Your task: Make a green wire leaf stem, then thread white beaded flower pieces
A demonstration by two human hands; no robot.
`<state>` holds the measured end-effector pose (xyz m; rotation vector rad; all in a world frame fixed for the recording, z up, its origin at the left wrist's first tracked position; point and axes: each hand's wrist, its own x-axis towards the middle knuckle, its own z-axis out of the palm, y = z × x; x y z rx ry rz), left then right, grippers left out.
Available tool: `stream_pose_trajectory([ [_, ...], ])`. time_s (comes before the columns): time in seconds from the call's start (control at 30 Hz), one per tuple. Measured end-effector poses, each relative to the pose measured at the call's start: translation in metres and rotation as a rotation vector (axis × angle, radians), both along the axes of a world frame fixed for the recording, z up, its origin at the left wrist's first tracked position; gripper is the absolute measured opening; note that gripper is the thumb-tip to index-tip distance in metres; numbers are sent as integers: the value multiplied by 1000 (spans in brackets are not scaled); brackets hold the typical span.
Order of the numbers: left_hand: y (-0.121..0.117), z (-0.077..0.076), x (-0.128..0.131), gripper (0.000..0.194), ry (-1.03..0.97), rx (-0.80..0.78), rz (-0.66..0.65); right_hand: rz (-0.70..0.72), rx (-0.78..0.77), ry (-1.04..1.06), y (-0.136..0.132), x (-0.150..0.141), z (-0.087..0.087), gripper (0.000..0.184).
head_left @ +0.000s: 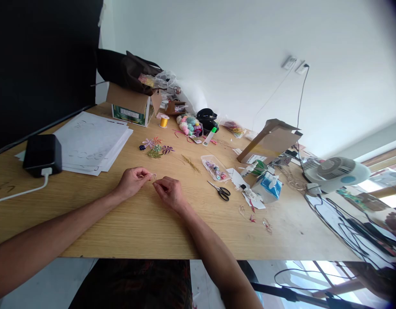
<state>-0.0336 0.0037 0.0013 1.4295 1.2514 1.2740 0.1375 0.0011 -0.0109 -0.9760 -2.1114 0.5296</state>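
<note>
My left hand is closed in a pinch on a small pale strand, perhaps thread or thin wire. Just right of it, my right hand pinches the strand's other side, fingertips pressed together. Both hands hover low over the wooden table. Beyond them lie several small looped flower shapes in purple, orange and green. A bundle of thin golden-green stems rests to their right. Black-handled scissors lie right of my right hand, near a clear tray of beads.
Paper sheets and a black charger box with a white cable are at left. A yellow thread spool, yarn balls and a glue bottle stand farther back. Rightward are a cardboard box, a tissue pack and a fan.
</note>
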Motion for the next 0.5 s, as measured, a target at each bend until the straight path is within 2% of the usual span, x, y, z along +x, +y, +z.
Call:
stream_pose_trajectory([
  [0.13,1,-5,0,21,189,106,-52,-57,35,24,0,3,5,22],
  [0.27,-3,-3,3,17,258,173,-196,-152,12,92,3,6,8,22],
  [0.37,-6,0,4,15,192,170,-290,-191,-88,166,7,7,6,22],
  [0.5,-7,2,3,19,-24,-19,-296,-188,-239,214,9,7,1,20],
])
